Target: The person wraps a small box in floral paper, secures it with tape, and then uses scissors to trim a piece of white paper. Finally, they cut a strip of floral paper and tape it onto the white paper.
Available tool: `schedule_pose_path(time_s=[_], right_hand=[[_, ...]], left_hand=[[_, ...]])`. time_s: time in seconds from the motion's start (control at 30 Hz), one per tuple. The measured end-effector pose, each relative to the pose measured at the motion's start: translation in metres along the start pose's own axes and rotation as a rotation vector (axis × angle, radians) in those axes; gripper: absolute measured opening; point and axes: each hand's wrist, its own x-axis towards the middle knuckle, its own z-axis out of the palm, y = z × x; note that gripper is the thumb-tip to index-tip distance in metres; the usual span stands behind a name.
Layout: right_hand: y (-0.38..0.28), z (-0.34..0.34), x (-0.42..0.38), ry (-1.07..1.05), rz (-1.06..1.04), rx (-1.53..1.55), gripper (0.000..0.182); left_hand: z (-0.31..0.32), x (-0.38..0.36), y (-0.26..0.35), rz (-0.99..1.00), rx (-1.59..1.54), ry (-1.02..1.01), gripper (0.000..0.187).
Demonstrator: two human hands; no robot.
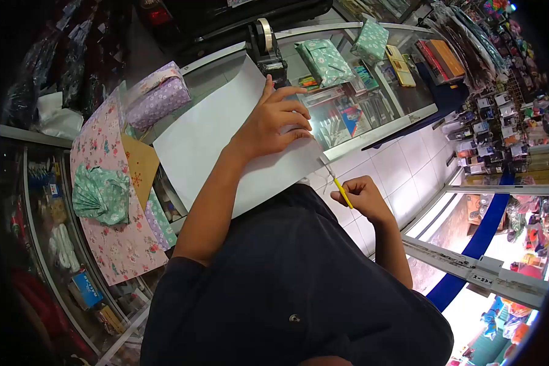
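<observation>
My left hand (273,122) lies on a large white sheet of paper (207,140) with its fingers spread, the fingertips close to the sheet's right edge. The sheet covers much of the glass counter in front of me. My right hand (363,198) is closed around a slim yellow cutter knife (342,192), its metal tip pointing up toward the paper's lower right corner. A black tape dispenser (269,58) with a roll of tape stands just beyond the left fingertips, at the paper's far corner.
Green flowered packages (325,63) and a gold box (400,65) sit on the counter's far right. Purple flowered packages (158,100) and pink flowered paper (100,244) with a crumpled green piece (101,195) lie left. Hanging goods (494,116) line the right wall.
</observation>
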Motion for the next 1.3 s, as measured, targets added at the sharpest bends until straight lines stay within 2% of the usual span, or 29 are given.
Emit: schedule_pose_path(time_s=[0.5, 0.6, 0.67, 0.7, 0.77, 0.8, 0.93, 1.03, 1.17, 1.3], right_hand=[[-0.002, 0.001, 0.001, -0.006, 0.002, 0.007, 0.049], [0.003, -0.002, 0.002, -0.018, -0.009, -0.022, 0.046], [0.004, -0.001, 0.003, -0.013, -0.009, -0.01, 0.044], [0.005, -0.001, 0.003, -0.003, -0.007, 0.002, 0.043], [0.009, -0.001, 0.004, 0.001, -0.017, 0.023, 0.042], [0.011, -0.001, 0.004, 0.004, -0.028, 0.042, 0.04], [0.009, -0.001, 0.003, -0.007, -0.015, 0.04, 0.042], [0.013, -0.001, 0.004, -0.013, -0.016, 0.034, 0.043], [0.013, -0.002, 0.004, -0.002, -0.004, 0.005, 0.044], [0.015, -0.003, 0.004, 0.001, -0.008, -0.024, 0.046]], left_hand=[[-0.002, -0.002, -0.001, 0.013, 0.005, 0.003, 0.01], [-0.003, -0.002, 0.0, 0.031, 0.02, -0.004, 0.018], [-0.006, 0.002, 0.009, -0.065, 0.008, 0.166, 0.032], [-0.007, 0.001, 0.006, -0.066, 0.009, 0.165, 0.032], [-0.013, 0.001, -0.002, -0.119, -0.033, 0.324, 0.043], [-0.017, 0.0, -0.005, -0.083, 0.046, 0.337, 0.042], [-0.021, -0.006, -0.006, -0.086, 0.058, 0.28, 0.04], [-0.015, -0.004, 0.003, 0.035, 0.03, 0.095, 0.041], [0.001, 0.001, 0.009, 0.145, 0.039, 0.008, 0.041], [0.004, 0.004, 0.009, 0.134, 0.015, -0.025, 0.027]])
